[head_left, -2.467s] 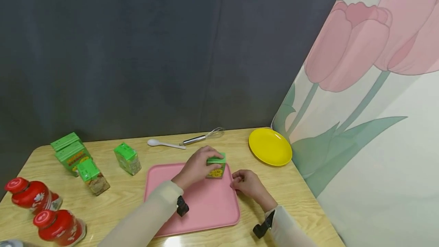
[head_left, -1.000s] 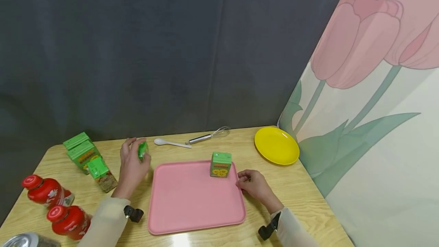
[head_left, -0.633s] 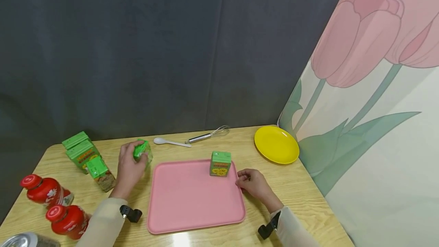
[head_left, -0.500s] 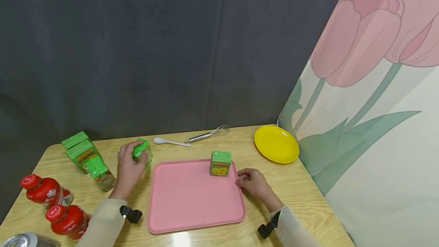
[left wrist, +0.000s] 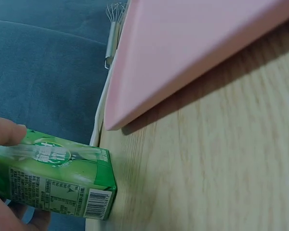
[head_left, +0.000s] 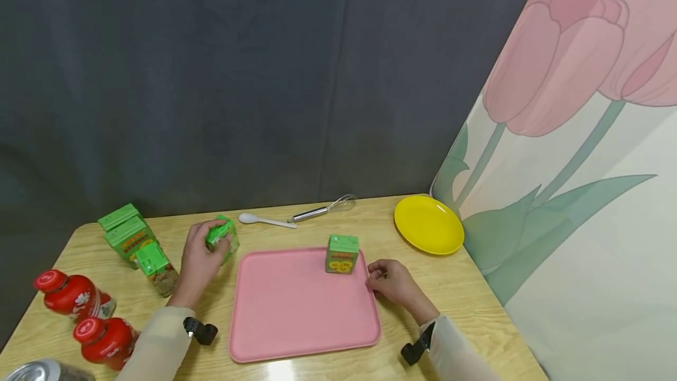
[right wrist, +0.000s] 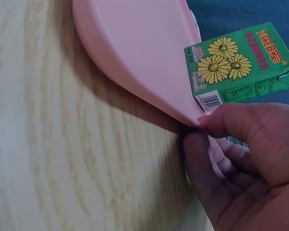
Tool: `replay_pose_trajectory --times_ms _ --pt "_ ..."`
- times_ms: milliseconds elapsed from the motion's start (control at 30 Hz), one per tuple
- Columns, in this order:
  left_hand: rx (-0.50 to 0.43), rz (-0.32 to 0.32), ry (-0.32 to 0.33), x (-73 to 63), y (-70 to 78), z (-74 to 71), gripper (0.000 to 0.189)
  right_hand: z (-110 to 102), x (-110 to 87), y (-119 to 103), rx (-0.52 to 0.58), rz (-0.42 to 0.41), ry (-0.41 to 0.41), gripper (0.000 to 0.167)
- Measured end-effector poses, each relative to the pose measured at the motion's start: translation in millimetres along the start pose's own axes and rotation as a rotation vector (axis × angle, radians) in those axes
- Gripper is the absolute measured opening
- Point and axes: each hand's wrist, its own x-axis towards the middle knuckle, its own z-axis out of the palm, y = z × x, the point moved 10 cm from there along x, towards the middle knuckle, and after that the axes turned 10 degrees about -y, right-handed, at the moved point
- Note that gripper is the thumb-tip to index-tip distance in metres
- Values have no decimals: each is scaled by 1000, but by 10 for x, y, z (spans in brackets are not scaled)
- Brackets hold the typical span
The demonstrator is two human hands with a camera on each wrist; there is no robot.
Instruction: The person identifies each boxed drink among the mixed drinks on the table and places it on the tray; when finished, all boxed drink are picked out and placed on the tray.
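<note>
My left hand (head_left: 202,258) grips a small green drink carton (head_left: 227,237) by its upper part, just left of the tray's far-left corner. In the left wrist view the carton (left wrist: 62,178) shows a barcode and its base meets the wooden table. The pink tray (head_left: 304,310) lies flat in the middle. Its right rim is pinched by my right hand (head_left: 394,282), thumb above and a finger below in the right wrist view. On the tray's far-right corner stands another green drink carton (head_left: 341,255), with yellow flowers printed on it.
At the left stand more green cartons (head_left: 127,239), a brown-green carton (head_left: 160,272), two red bottles (head_left: 76,298) and a can (head_left: 44,372). Behind the tray lie a white spoon (head_left: 267,220) and a whisk (head_left: 317,211). A yellow plate (head_left: 428,225) sits far right.
My left hand has let go of the flower carton on the tray, moved left and taken hold of the other carton beside it. The right hand has stayed at the tray's right rim.
</note>
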Motion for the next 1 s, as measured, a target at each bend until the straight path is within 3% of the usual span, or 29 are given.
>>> replay_pose_trajectory --times_ms 400,600,800,1000 --pt "44 32 52 13 50 -64 28 5 15 -31 28 47 -21 30" --pt "55 109 -13 -4 124 -39 26 30 3 -3 16 41 -15 30" --pt "55 198 -70 15 384 -39 27 8 19 -28 8 11 6 28" --pt "13 263 -226 -4 636 194 25 21 35 -1 9 27 3 27"
